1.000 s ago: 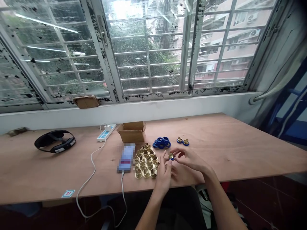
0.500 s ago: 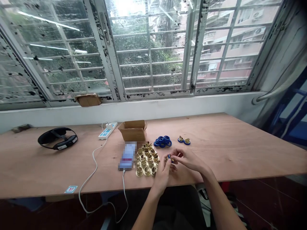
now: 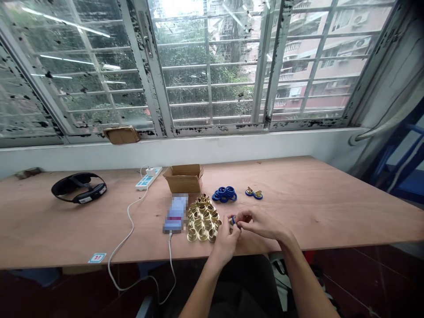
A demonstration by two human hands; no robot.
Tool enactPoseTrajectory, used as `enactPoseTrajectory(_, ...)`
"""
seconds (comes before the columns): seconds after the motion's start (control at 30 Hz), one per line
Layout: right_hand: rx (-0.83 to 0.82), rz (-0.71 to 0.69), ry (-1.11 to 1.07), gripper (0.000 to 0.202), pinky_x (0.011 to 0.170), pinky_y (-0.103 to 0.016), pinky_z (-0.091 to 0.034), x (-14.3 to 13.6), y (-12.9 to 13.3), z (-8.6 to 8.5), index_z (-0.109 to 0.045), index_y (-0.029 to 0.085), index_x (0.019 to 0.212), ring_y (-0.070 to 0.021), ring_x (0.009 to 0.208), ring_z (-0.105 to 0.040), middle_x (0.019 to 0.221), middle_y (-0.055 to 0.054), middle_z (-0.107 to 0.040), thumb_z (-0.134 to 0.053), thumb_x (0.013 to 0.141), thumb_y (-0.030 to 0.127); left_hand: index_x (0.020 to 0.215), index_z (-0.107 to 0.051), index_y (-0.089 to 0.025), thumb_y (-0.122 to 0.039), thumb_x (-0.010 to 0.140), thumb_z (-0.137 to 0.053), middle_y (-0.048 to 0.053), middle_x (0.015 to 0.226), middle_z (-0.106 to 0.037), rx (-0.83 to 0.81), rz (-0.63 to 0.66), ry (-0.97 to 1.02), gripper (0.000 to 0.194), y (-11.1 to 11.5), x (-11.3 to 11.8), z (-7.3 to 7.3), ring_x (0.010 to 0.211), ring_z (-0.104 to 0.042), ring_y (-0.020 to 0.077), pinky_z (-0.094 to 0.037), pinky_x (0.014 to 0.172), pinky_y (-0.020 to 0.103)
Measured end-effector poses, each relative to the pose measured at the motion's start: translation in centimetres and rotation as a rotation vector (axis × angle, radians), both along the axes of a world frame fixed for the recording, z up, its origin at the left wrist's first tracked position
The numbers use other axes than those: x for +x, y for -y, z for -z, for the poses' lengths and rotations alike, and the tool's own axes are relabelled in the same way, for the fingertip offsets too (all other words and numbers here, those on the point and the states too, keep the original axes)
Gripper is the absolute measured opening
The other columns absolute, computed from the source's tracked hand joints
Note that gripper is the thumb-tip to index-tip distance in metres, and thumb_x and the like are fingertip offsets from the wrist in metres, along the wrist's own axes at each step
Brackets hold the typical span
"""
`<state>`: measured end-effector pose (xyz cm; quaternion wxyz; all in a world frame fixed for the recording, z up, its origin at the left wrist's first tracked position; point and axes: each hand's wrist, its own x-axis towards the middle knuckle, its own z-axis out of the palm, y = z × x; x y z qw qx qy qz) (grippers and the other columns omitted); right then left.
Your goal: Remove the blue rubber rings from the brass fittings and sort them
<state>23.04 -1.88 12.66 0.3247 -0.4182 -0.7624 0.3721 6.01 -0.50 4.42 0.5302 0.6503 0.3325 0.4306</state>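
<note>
So far two ringed pieces point(image 3: 253, 193) lay finished; both hands' grip, left hand point(image 3: 225, 240) and right hand point(image 3: 261, 224), pinched a blue ring point(image 3: 233, 219); many brass fittings point(image 3: 202, 218) remained.

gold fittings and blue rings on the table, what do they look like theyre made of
The heap of gold-coloured curved fittings looks like polished brass or plated metal, going by its bright glints. The pile of blue rings looks like matte rubber or plastic: flat colour, no shine. The small open box behind them is plain brown cardboard.
</note>
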Motion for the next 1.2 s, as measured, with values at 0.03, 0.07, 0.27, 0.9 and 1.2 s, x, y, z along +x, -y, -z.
enactPoseTrajectory(0.03,-0.002,-0.001,0.005,0.017,0.07,-0.03,-0.054,-0.1,0.1,-0.1,-0.076,0.019,0.086,-0.0189,0.077,-0.068,0.084,-0.003,-0.076,-0.059,0.088,0.017,0.116,-0.055,-0.018,-0.027,0.101,-0.044,-0.002,0.074,-0.059,0.04,-0.021,-0.051,0.02,0.2,0.0,-0.3,0.064,-0.053,0.0137,-0.041,0.061,0.025)
enactPoseTrajectory(0.07,-0.004,0.003,0.008,0.018,0.07,-0.029,-0.054,-0.3,0.2,-0.2,-0.077,0.02,0.088,-0.0189,0.077,-0.068,0.084,-0.003,-0.076,-0.059,0.087,0.016,0.114,-0.057,-0.018,-0.024,0.101,-0.041,-0.002,0.073,-0.059,0.078,-0.043,-0.097,0.021,0.4,-0.1,-0.6,0.065,-0.053,0.0146,-0.04,0.062,0.026)
enactPoseTrajectory(0.27,-0.011,0.024,-0.014,0.013,0.068,-0.029,-0.054,-0.3,0.5,-0.5,-0.075,0.019,0.089,-0.0193,0.076,-0.069,0.086,-0.004,-0.077,-0.062,0.089,0.021,0.103,-0.059,-0.021,-0.034,0.106,-0.033,0.001,0.078,-0.062,0.11,-0.089,-0.162,0.029,1.2,-0.2,-1.6,0.073,-0.056,0.0175,-0.04,0.068,0.029)
enactPoseTrajectory(0.9,-0.105,-0.113,-0.143,0.014,0.073,-0.03,-0.056,-0.2,0.6,-0.9,-0.073,0.018,0.088,-0.0191,0.078,-0.072,0.082,-0.003,-0.077,-0.064,0.092,0.027,0.129,-0.052,-0.018,-0.05,0.108,-0.032,-0.002,0.079,-0.053,0.018,0.092,0.034,0.043,1.3,-0.7,-1.8,0.072,-0.047,0.0145,-0.038,0.07,0.028)
enactPoseTrajectory(1.2,-0.106,-0.099,-0.141,0.016,0.074,-0.029,-0.054,-0.1,0.5,-0.8,-0.074,0.017,0.087,-0.017,0.078,-0.069,0.083,-0.003,-0.076,-0.064,0.092,0.028,0.126,-0.053,-0.018,-0.048,0.108,-0.032,-0.002,0.08,-0.05,0.028,0.077,0.062,0.041,1.1,-0.4,-1.2,0.071,-0.044,0.0137,-0.036,0.067,0.027)
